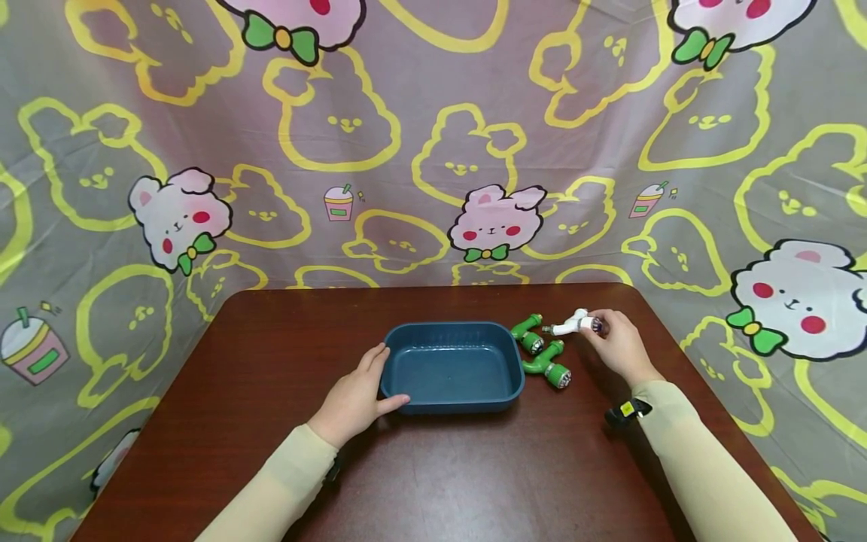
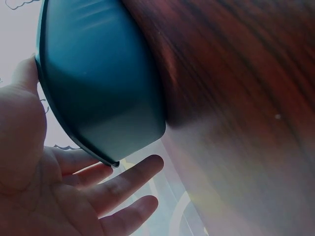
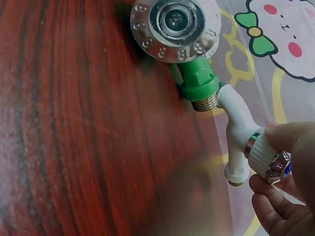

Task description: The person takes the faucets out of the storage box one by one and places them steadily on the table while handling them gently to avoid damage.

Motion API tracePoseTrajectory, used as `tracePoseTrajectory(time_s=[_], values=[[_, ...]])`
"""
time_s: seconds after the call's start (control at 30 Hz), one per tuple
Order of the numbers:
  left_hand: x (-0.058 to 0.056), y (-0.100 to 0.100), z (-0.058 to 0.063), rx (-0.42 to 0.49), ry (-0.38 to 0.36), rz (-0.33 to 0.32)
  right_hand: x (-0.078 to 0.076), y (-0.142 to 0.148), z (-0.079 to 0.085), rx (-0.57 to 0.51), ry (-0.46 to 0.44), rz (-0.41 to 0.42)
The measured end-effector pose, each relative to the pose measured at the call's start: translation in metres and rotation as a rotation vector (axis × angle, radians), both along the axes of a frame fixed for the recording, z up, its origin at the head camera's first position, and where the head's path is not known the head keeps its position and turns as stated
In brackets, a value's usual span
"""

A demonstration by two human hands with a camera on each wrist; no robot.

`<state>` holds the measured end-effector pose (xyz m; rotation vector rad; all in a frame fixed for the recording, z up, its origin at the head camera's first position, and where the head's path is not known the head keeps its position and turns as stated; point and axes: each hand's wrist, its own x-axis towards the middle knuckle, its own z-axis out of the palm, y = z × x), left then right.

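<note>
A dark blue-green plastic basin [image 1: 452,408] stands in the middle of the table. My left hand [image 1: 359,395] rests against its near left corner, the thumb at the front rim and the fingers fairly straight along the left side. Off the tabletop, my right hand [image 1: 619,345] pinches a white faucet [image 3: 238,118] by its ribbed, chrome-ended handle between thumb and fingers. Two green faucets lie between the basin and my right hand: a farther green faucet [image 1: 524,329] and a nearer green faucet [image 1: 539,366], which is close against the basin's right side.
A dark brown wooden table [image 1: 298,324] lies under everything. Behind it and at both sides hangs a grey cloth [image 1: 406,98] with yellow outlines and cartoon rabbits. A black wrist strap [image 1: 626,412] sits at the right sleeve.
</note>
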<state>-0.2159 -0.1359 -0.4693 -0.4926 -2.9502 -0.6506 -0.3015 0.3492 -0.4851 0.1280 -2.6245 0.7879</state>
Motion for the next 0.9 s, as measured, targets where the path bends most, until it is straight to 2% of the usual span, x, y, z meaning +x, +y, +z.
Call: tracePoseTrajectory(time_s=[0.43,0.9], values=[[-0.0007,-0.0002,-0.0029,0.001,0.023,-0.010,-0.0067,0.0043,-0.0084,-0.004,0.011,0.001],[-0.0005,-0.0003,-0.0009,-0.001,0.007,-0.005,-0.0094,0.0020,-0.0103,-0.002,-0.022,0.000]])
